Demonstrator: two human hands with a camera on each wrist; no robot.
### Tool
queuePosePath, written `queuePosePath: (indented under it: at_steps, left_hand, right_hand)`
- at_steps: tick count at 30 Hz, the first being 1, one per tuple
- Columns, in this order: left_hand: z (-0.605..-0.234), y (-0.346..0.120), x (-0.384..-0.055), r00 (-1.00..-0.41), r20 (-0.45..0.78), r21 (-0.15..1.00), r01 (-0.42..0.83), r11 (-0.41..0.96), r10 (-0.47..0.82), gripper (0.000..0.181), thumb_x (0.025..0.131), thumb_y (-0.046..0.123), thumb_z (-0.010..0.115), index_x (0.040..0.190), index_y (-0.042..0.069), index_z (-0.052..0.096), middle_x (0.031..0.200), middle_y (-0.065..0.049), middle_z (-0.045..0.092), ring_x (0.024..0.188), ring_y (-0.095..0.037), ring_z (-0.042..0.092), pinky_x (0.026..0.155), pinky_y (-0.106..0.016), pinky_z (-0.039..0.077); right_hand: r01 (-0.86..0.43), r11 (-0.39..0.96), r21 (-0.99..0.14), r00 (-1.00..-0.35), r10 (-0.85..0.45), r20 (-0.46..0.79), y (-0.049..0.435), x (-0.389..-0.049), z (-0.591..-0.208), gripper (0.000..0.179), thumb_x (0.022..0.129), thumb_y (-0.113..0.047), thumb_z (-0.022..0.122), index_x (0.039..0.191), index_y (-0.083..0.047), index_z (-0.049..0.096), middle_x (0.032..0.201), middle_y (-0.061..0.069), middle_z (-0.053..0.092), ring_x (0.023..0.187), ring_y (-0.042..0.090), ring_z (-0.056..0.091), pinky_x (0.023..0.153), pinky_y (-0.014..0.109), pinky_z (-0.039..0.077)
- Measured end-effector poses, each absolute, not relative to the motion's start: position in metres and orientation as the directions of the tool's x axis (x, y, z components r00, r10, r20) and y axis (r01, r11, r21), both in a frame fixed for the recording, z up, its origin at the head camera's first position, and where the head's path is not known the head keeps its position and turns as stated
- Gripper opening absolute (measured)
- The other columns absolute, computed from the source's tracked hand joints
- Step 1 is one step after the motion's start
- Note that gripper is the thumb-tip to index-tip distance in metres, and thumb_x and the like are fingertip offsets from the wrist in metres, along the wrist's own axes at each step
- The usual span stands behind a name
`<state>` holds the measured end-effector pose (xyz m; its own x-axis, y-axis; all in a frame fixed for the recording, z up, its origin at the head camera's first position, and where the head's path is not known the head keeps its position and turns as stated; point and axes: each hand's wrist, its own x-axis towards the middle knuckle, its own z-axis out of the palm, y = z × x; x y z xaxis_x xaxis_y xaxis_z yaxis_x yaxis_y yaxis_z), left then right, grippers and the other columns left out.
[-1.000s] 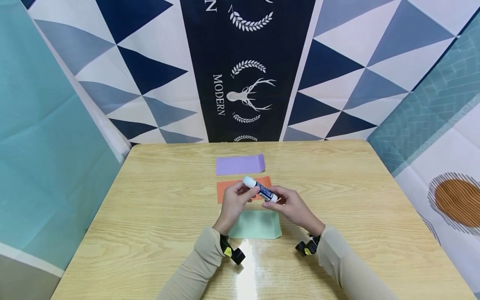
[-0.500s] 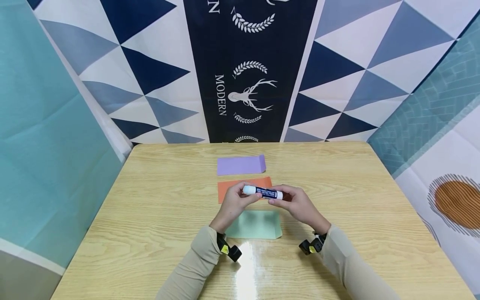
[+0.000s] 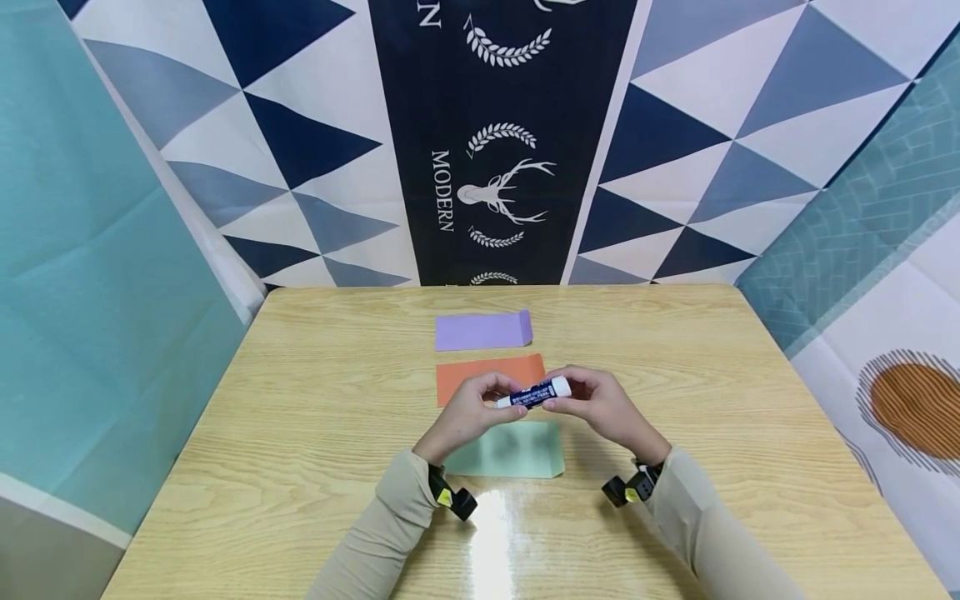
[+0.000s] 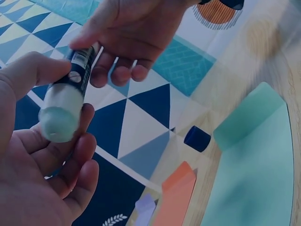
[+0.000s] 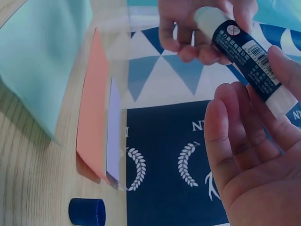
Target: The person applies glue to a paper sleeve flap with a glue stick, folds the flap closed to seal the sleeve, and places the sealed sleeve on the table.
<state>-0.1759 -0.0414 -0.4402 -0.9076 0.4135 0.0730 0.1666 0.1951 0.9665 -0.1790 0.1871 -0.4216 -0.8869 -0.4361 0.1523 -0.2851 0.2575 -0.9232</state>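
Note:
My left hand (image 3: 468, 410) and right hand (image 3: 600, 406) hold an uncapped glue stick (image 3: 534, 395) between them, above the envelopes. My left fingers and thumb pinch it near the pale glue end, which shows in the left wrist view. At the white base end, my right thumb and fingers grip the tube, as the right wrist view shows. Its dark blue cap (image 4: 197, 139) rests on the table beside the envelopes; the hands appear to hide it in the head view. Beneath the hands lie a green envelope (image 3: 517, 458) and an orange envelope (image 3: 476, 370).
Farther back on the wooden table (image 3: 315, 400) lies a purple envelope (image 3: 480, 332). The three envelopes form a column, with flaps on the right. A patterned cloth (image 3: 300, 125) hangs behind the table's far edge, and more cloth hangs at both sides.
The glue stick has turned in my hands: its left end was higher and now its right end is. Both hands have shifted slightly apart while keeping hold of it. The envelopes stay put.

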Motion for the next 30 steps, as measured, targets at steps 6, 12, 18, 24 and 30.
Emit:
queuePosePath:
  at_steps: [6, 12, 18, 24, 30]
  left_hand:
    - [-0.442, -0.039, -0.175, -0.892, 0.103, 0.948, 0.223, 0.228, 0.441, 0.025, 0.084, 0.019, 0.075, 0.105, 0.008, 0.069, 0.102, -0.006, 0.07, 0.099, -0.016, 0.059, 0.094, -0.038, 0.046]
    - [-0.442, -0.038, -0.174, -0.896, 0.095, 0.941, 0.224, 0.256, 0.434, 0.026, 0.084, 0.02, 0.076, 0.107, 0.008, 0.069, 0.105, -0.005, 0.071, 0.108, -0.027, 0.059, 0.097, -0.043, 0.045]
    - [-0.445, -0.039, -0.178, -0.897, 0.099, 0.932, 0.236, 0.276, 0.431, 0.027, 0.084, 0.02, 0.076, 0.108, 0.009, 0.07, 0.108, -0.006, 0.071, 0.11, -0.029, 0.058, 0.097, -0.046, 0.046]
    - [-0.446, -0.039, -0.181, -0.9, 0.091, 0.925, 0.235, 0.298, 0.425, 0.028, 0.083, 0.021, 0.077, 0.108, 0.01, 0.071, 0.112, -0.005, 0.07, 0.112, -0.027, 0.057, 0.096, -0.047, 0.047]
    - [-0.449, -0.039, -0.183, -0.89, 0.092, 0.918, 0.25, 0.307, 0.446, 0.03, 0.084, 0.019, 0.076, 0.111, 0.007, 0.07, 0.111, -0.008, 0.07, 0.11, -0.029, 0.06, 0.093, -0.044, 0.048]
  right_hand:
    - [-0.33, 0.229, -0.916, -0.88, -0.425, 0.211, 0.182, -0.176, -0.419, 0.019, 0.086, -0.006, 0.072, 0.103, 0.001, 0.068, 0.093, -0.002, 0.065, 0.078, 0.006, 0.061, 0.071, 0.024, 0.056]
    - [-0.368, 0.221, -0.903, -0.871, -0.424, 0.251, 0.177, -0.173, -0.419, 0.022, 0.086, -0.003, 0.072, 0.106, 0.004, 0.066, 0.093, -0.001, 0.064, 0.079, 0.003, 0.061, 0.071, 0.022, 0.055]
    - [-0.342, 0.234, -0.91, -0.875, -0.434, 0.217, 0.172, -0.172, -0.419, 0.029, 0.087, -0.004, 0.071, 0.113, 0.006, 0.064, 0.103, 0.017, 0.066, 0.084, 0.002, 0.064, 0.074, 0.022, 0.056]
    - [-0.33, 0.275, -0.903, -0.883, -0.429, 0.192, 0.169, -0.176, -0.421, 0.022, 0.086, -0.006, 0.072, 0.107, 0.001, 0.069, 0.105, 0.018, 0.067, 0.086, 0.004, 0.063, 0.077, 0.023, 0.056]
    - [-0.325, 0.309, -0.894, -0.886, -0.43, 0.173, 0.169, -0.177, -0.423, 0.02, 0.085, -0.009, 0.074, 0.102, -0.001, 0.07, 0.1, 0.016, 0.068, 0.083, 0.005, 0.064, 0.074, 0.023, 0.056]
